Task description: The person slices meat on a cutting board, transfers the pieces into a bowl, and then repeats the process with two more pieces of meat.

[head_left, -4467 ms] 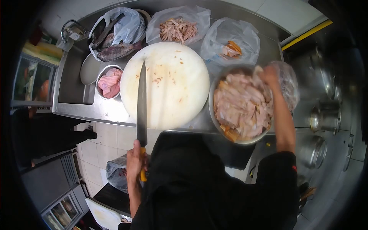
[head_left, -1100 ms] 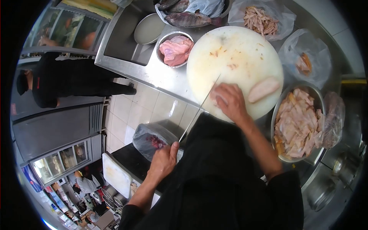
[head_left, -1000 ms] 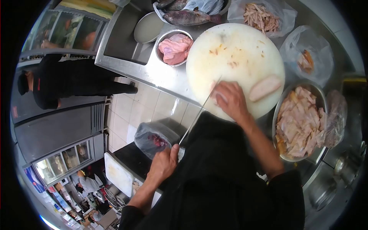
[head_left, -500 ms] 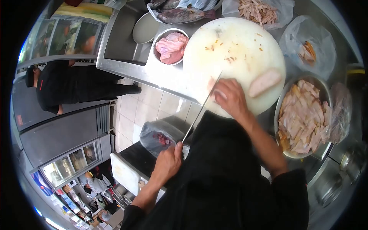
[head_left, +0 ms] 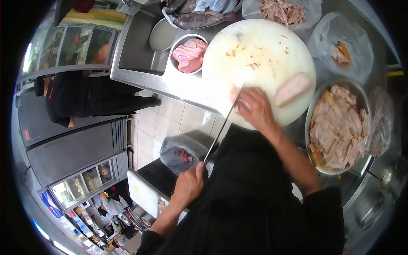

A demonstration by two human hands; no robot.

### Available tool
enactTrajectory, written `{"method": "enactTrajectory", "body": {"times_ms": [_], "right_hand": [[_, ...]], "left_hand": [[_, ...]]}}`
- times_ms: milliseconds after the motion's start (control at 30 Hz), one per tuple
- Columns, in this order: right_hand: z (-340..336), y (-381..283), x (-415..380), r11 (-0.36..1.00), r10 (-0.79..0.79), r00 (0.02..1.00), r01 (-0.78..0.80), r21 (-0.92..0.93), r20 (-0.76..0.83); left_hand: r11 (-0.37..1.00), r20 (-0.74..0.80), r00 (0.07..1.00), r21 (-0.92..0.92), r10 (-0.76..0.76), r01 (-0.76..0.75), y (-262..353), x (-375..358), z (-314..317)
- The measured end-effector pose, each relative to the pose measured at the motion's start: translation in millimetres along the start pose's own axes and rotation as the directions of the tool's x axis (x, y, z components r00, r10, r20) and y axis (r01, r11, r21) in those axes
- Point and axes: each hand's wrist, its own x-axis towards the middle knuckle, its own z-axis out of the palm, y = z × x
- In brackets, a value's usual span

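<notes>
Right hand [head_left: 257, 108] shifts from basin [head_left: 308, 127] to chopping board [head_left: 263, 44] | fingers clamp meat [head_left: 234, 92]; left hand's [head_left: 189, 185], knife [head_left: 221, 129] | knuckles best tucked

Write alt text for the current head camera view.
The left hand holds a long knife, its blade beside the right hand, which steadies meat on a round white cutting board. Another piece lies nearby; a bowl of cut meat sits alongside the board.

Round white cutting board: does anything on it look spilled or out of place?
Small orange-brown scraps lie scattered over the round white cutting board, apart from the pale slab of meat. That looks untidy rather than wrong; I see no clear damage.
</notes>
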Motion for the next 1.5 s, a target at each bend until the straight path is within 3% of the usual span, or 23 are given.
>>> {"method": "enactTrajectory", "body": {"times_ms": [100, 300, 433, 567, 667, 767, 900, 1100, 1200, 1433, 1500], "right_hand": [[-1.4, -0.9, -1.3, 1.0, -0.007, 1.0, 0.007, 0.024, 0.01], [-6.1, 1.1, -0.9, 1.0, -0.011, 0.999, 0.012, 0.02, -0.032], [-4.6, -3.3, -5.5, 1.0, 0.005, 0.998, -0.004, 0.029, -0.055], [-5.4, -0.2, -3.2, 0.999, 0.008, 1.0, -0.007, 0.04, -0.025], [-9.7, 2.7, -5.4, 0.997, 0.007, 1.0, -0.006, 0.076, -0.011], [-11.5, 0.4, -6.3, 1.0, 0.014, 0.998, -0.013, 0.017, -0.053], [-10.9, 0.5, -8.9, 0.999, 0.002, 0.997, 0.001, 0.037, -0.082], [-8.8, 5.1, -10.9, 0.998, 0.006, 0.998, -0.003, 0.056, -0.067], [-14.5, 6.4, -8.0, 0.999, -0.018, 0.997, 0.02, 0.033, -0.076], [-12.0, 5.5, -13.9, 0.999, 0.034, 0.995, -0.031, 0.042, -0.093], [-11.9, 4.4, -14.3, 0.999, 0.036, 0.997, -0.033, 0.038, -0.068]], "left_hand": [[0.998, -0.042, 0.999, 0.059, 0.015, -0.012, -1.3, 10.2, 20.5], [0.989, -0.067, 0.994, -0.118, 0.083, -0.091, 25.6, 31.2, 4.8], [0.999, 0.046, 0.998, -0.011, -0.038, 0.038, 13.9, -6.5, -0.1], [0.997, -0.046, 0.996, 0.032, 0.072, -0.07, 8.5, 9.2, 26.8], [0.998, 0.006, 0.999, -0.04, 0.044, -0.044, 32.6, 41.5, 18.7], [0.991, -0.034, 0.994, -0.084, 0.101, -0.103, 32.5, 28.5, 6.3], [1.0, 0.036, 0.999, -0.004, -0.003, 0.003, 15.2, -10.2, 3.7], [0.997, -0.008, 0.997, 0.014, 0.075, -0.075, 29.5, 39.6, 31.1], [0.989, -0.06, 0.993, -0.101, 0.099, -0.104, 41.3, 38.1, 13.7], [1.0, 0.058, 0.998, -0.024, -0.018, 0.019, 24.8, -17.2, 4.1], [0.999, 0.035, 0.999, 0.002, 0.038, -0.038, 18.4, -0.6, 24.9]]}}
